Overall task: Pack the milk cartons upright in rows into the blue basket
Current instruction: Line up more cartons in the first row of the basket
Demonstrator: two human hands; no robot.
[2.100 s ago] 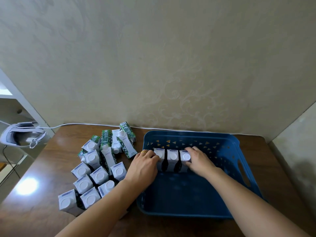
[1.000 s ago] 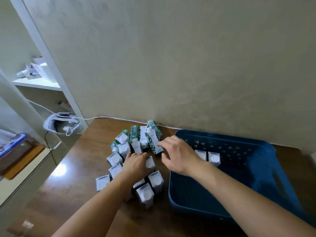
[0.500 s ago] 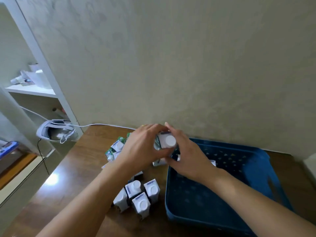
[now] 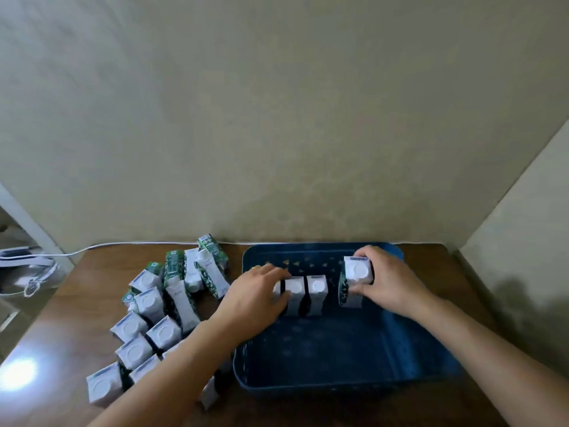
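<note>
The blue basket (image 4: pixel 348 377) sits on the right half of the wooden table. Inside it, along the far wall, a short row of white-capped milk cartons (image 4: pixel 317 292) stands upright. My left hand (image 4: pixel 255 298) rests against the row's left end, its fingers over the leftmost carton. My right hand (image 4: pixel 389 280) grips another milk carton (image 4: pixel 357 272), upright, a little right of the row with a gap between. A pile of loose cartons (image 4: pixel 151 306), some standing and some lying, covers the table left of the basket.
A white cable (image 4: pixel 123 244) runs along the wall behind the table. A white and grey device (image 4: pixel 27 269) lies off the table's left edge. A wall corner closes in at the right. The basket's near half holds nothing.
Both hands have come from the pile on the left into the basket. My right hand carried a carton across to the right of the row; my left hand went to the row's left end.
</note>
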